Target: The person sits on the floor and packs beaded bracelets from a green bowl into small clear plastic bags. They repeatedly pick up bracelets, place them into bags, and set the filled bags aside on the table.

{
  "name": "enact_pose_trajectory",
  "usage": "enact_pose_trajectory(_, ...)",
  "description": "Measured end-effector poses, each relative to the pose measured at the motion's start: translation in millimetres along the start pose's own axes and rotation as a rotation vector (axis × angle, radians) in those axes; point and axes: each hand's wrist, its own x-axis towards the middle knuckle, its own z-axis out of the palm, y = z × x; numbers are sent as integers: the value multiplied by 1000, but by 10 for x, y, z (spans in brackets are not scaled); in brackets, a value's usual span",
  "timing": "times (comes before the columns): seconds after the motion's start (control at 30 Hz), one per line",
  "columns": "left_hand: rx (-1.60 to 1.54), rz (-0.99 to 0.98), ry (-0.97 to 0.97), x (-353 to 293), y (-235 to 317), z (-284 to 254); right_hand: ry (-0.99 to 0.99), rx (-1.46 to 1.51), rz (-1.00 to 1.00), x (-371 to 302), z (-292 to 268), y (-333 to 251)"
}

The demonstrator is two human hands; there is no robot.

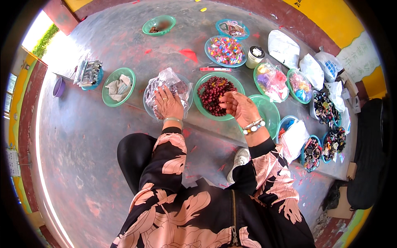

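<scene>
My left hand (168, 104) lies over a basin (148, 108) heaped with clear plastic bags (167, 78), its fingers stretched out on them. To the right stands a green basin (201, 109) holding dark red bead strings (213, 94). At that basin's right rim is my right hand (241, 108), fingers loosely curved and apart, with nothing visible in them. Its fingertips are beside the beads; whether they touch them I cannot tell. Another green basin (271, 113) sits partly behind my right wrist.
Farther off are a basin of colourful small pieces (226, 50), a lidded cup (254, 57) and a red-and-white strip-shaped package (215, 69). Basins of packaged goods (271, 80) and white bags (283, 47) crowd the right. At left are a green basin with cloth (119, 87) and a purple bowl (59, 87).
</scene>
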Motion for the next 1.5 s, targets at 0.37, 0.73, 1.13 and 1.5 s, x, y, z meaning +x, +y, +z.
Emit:
enact_pose_trajectory(0.37,-9,-49,-299,181,-66,43,54,-33,-17,-140,-86,-80)
enact_pose_trajectory(0.73,-337,371,296,229,196,-355,392,156,-512,-817,-1389,-1067)
enact_pose_trajectory(1.13,-826,1044,122,-468,1201,-2312,807,208,-510,-1555,-2784,-869)
enact_pose_trajectory(1.5,-524,1338,-336,-732,1319,-1539,258,-2245,406,-1267,-3715,-51)
